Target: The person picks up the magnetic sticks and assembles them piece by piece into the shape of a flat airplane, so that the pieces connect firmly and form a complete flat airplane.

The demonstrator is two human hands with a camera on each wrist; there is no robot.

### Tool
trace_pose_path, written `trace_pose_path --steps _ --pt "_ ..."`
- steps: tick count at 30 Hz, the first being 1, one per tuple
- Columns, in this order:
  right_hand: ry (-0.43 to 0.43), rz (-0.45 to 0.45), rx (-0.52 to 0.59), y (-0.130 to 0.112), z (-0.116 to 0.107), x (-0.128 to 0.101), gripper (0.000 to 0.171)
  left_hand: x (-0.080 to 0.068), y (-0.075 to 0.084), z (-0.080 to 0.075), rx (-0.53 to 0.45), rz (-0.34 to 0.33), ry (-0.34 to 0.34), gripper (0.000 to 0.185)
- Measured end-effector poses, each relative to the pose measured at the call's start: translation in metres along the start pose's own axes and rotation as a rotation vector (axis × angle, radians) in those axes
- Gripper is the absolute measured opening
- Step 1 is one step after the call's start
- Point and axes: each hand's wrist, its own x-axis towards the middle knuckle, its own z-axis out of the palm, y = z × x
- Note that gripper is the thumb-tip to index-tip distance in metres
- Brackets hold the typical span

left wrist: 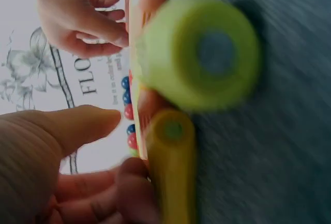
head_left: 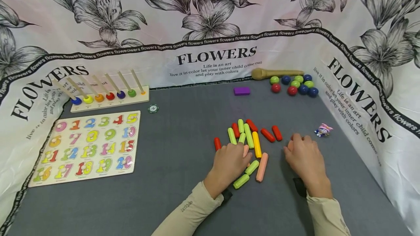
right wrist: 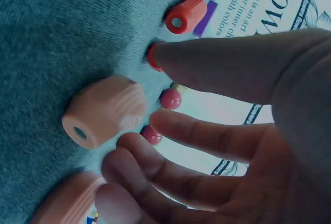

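Head view shows both hands flat and low on the grey mat (head_left: 170,192), on either side of a loose heap of coloured sticks (head_left: 249,137). The right hand (head_left: 305,157) lies to the right of the heap, its fingers (right wrist: 207,131) spread and nearly straight, gripping nothing. A short peach stub (right wrist: 103,111) lies on the mat just beside their tips, on the side nearest the heap. In the right wrist view its long axis runs across the fingers rather than in line with them, with the holed end turned away from the palm. Whether a fingertip actually touches it I cannot tell. Two red sticks (head_left: 272,134) lie a little beyond it, apart from the hand.

The left hand (head_left: 229,163) rests at the heap's near left edge, fingers loosely bent and not wrapped around anything. In the left wrist view its fingertips lie against the near end of a yellow stick (left wrist: 170,167), whose length runs away from the palm. A green stick (left wrist: 201,53) lies close in front of that camera, end on and blurred. A long peach stick (head_left: 261,166) lies between the two hands, pointing roughly away from the person. The right hand is clearly the nearer one to the stub
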Motion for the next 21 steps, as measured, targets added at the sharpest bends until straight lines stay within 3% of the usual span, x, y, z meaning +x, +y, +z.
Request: trace_pose_path --steps 6,8,12,15,21 --pt "-0.058 -0.025 0.066 0.001 0.003 0.002 0.007 0.005 0.017 0.012 0.329 -0.01 -0.005 0.039" --pt "-0.05 -0.035 0.081 -0.001 0.004 0.004 0.005 0.006 0.017 0.012 0.355 -0.023 -0.018 0.039" --pt "-0.023 -0.055 0.121 -0.007 0.004 0.007 0.014 0.005 0.009 0.007 0.21 -0.065 0.002 0.04" --pt "0.007 -0.085 0.151 -0.013 0.004 0.011 0.021 0.004 0.0 -0.001 -0.004 -0.071 0.029 0.035" --pt "-0.02 -0.091 0.217 -0.03 -0.001 0.021 0.033 0.002 -0.024 -0.021 -0.423 -0.093 0.0 0.018"
